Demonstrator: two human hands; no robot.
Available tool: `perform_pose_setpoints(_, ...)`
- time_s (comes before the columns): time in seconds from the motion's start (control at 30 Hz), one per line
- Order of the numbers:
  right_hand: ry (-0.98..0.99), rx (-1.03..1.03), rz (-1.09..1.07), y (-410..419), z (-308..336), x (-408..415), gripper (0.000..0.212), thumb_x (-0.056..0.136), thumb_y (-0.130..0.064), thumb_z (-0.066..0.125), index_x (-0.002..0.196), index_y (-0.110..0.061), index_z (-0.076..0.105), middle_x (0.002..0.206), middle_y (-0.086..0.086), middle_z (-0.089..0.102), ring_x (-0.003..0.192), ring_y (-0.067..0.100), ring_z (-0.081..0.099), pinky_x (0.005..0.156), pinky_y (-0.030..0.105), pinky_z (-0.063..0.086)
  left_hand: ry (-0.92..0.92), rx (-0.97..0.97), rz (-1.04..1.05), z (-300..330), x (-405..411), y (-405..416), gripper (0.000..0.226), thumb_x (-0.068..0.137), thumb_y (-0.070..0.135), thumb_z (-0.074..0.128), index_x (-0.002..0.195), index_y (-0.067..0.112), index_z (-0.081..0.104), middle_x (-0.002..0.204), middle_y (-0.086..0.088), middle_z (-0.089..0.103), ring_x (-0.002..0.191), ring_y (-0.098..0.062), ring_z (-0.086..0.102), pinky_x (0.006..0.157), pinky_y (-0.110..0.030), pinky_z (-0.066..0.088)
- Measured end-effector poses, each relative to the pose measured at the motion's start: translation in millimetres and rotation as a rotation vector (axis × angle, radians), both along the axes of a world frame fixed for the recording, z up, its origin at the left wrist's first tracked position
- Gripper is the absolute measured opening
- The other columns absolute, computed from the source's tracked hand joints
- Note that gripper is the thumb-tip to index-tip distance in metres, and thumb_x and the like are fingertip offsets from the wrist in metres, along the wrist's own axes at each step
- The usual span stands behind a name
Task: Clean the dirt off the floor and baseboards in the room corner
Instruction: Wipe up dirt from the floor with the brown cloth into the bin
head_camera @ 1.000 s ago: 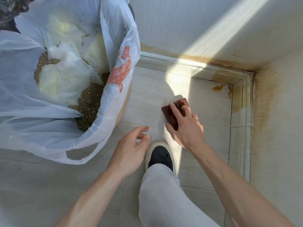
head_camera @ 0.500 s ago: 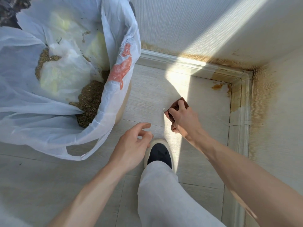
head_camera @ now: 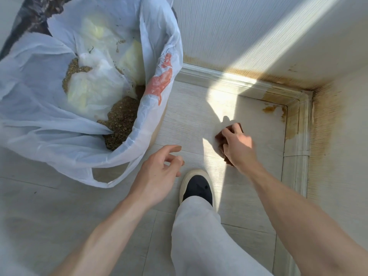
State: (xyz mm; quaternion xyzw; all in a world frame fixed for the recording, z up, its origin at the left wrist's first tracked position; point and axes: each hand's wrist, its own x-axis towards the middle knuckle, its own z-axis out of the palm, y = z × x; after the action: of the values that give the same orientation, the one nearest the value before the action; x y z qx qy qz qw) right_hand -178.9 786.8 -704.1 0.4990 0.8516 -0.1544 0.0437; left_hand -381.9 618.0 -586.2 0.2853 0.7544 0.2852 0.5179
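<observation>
My right hand grips a crumpled brown cloth just above the pale floor, a little left of the room corner. Brown dirt stains lie on the floor near the corner. More brown staining runs along the white baseboards and the lower walls. My left hand hovers over the floor with loosely curled fingers and holds nothing.
A bin lined with a white plastic bag stands at the left, holding brown grit and crumpled wipes. My foot in a dark shoe and a light trouser leg stand between my arms. A sunlit strip crosses wall and floor.
My right hand went from pressing the cloth flat on the floor to bunching it up in its fingers, and shifted slightly right. The left hand has barely moved.
</observation>
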Motion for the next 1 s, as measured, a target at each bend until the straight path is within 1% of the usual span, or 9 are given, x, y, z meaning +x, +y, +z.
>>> perform_pose_setpoints(0.2, 0.408, -0.054, -0.552, 6, 19, 35, 0.017, 0.083, -0.007, 0.073, 0.087, -0.016, 0.060, 0.088, 0.003, 0.062, 0.077, 0.019, 0.056, 0.072, 0.029, 0.039, -0.007, 0.091, 0.004, 21, 5, 2, 0.033, 0.094, 0.047, 0.050, 0.125, 0.051, 0.058, 0.109, 0.018, 0.070, 0.091, -0.004, 0.071, 0.093, -0.046, 0.056)
perform_pose_setpoints(0.3, 0.796, -0.248, -0.661, 2, 64, 42, 0.018, 0.083, -0.004, 0.070, 0.086, -0.019, 0.061, 0.080, -0.003, 0.061, 0.072, 0.014, 0.055, 0.073, 0.034, 0.045, -0.012, 0.236, -0.059, 51, 7, 8, 0.033, 0.099, 0.037, 0.051, 0.129, 0.048, 0.059, 0.114, 0.022, 0.068, 0.101, -0.007, 0.070, 0.094, -0.041, 0.057)
perform_pose_setpoints(0.4, 1.070, -0.381, -0.595, 7, 144, 13, 0.020, 0.090, 0.013, 0.059, 0.095, -0.006, 0.060, 0.082, 0.011, 0.057, 0.053, 0.007, 0.052, 0.050, 0.021, 0.046, 0.016, 0.478, -0.066, 95, -1, 13, 0.033, 0.105, 0.017, 0.052, 0.129, 0.037, 0.063, 0.114, 0.017, 0.070, 0.101, -0.010, 0.072, 0.090, -0.036, 0.059)
perform_pose_setpoints(0.47, 1.076, -0.398, -0.436, 14, 202, -24, 0.018, 0.088, 0.012, 0.058, 0.097, -0.004, 0.059, 0.082, 0.014, 0.057, 0.044, 0.006, 0.046, 0.039, 0.017, 0.037, 0.101, 0.635, -0.007, 124, -18, 20, 0.031, 0.103, 0.012, 0.053, 0.125, 0.032, 0.066, 0.111, 0.015, 0.072, 0.100, -0.012, 0.074, 0.085, -0.035, 0.059)
perform_pose_setpoints(0.57, 1.043, -0.496, -0.075, 21, 265, -90, 0.026, 0.086, 0.008, 0.060, 0.092, -0.017, 0.060, 0.081, 0.007, 0.065, 0.050, 0.014, 0.053, 0.045, 0.023, 0.041, 0.294, 0.753, 0.169, 142, -60, 26, 0.034, 0.102, 0.004, 0.055, 0.114, 0.033, 0.068, 0.105, 0.015, 0.074, 0.096, -0.011, 0.073, 0.082, -0.033, 0.060)
perform_pose_setpoints(0.63, 0.949, -0.589, 0.065, 25, 287, -130, 0.022, 0.086, 0.002, 0.064, 0.095, -0.018, 0.063, 0.090, 0.022, 0.069, 0.055, 0.035, 0.060, 0.047, 0.037, 0.049, 0.423, 0.756, 0.207, 144, -81, 27, 0.039, 0.100, 0.002, 0.054, 0.114, 0.036, 0.069, 0.110, 0.015, 0.072, 0.101, -0.011, 0.071, 0.086, -0.036, 0.060)
perform_pose_setpoints(0.7, 0.850, -0.645, 0.106, 27, 300, -162, 0.016, 0.082, -0.010, 0.066, 0.094, -0.021, 0.069, 0.102, 0.029, 0.071, 0.070, 0.047, 0.065, 0.059, 0.054, 0.054, 0.531, 0.729, 0.133, 141, -90, 24, 0.039, 0.099, 0.002, 0.053, 0.120, 0.029, 0.071, 0.120, 0.013, 0.066, 0.111, -0.010, 0.066, 0.091, -0.037, 0.058)
perform_pose_setpoints(0.87, 0.642, -0.929, 0.099, 16, 297, -205, 0.030, 0.097, -0.043, 0.065, 0.105, -0.015, 0.073, 0.097, 0.014, 0.077, 0.077, 0.024, 0.069, 0.073, 0.047, 0.056, 0.629, 0.646, -0.029, 128, -78, 17, 0.046, 0.098, 0.000, 0.054, 0.138, 0.022, 0.061, 0.143, 0.010, 0.047, 0.129, -0.016, 0.050, 0.109, -0.038, 0.045)
perform_pose_setpoints(1.0, 0.725, -0.966, 0.013, 6, 288, -218, 0.009, 0.099, -0.011, 0.061, 0.095, -0.009, 0.069, 0.088, 0.016, 0.069, 0.083, 0.031, 0.071, 0.090, 0.059, 0.056, 0.719, 0.543, -0.009, 123, -74, 14, 0.054, 0.100, 0.011, 0.056, 0.151, 0.027, 0.049, 0.157, 0.012, 0.036, 0.139, -0.018, 0.039, 0.118, -0.028, 0.031)
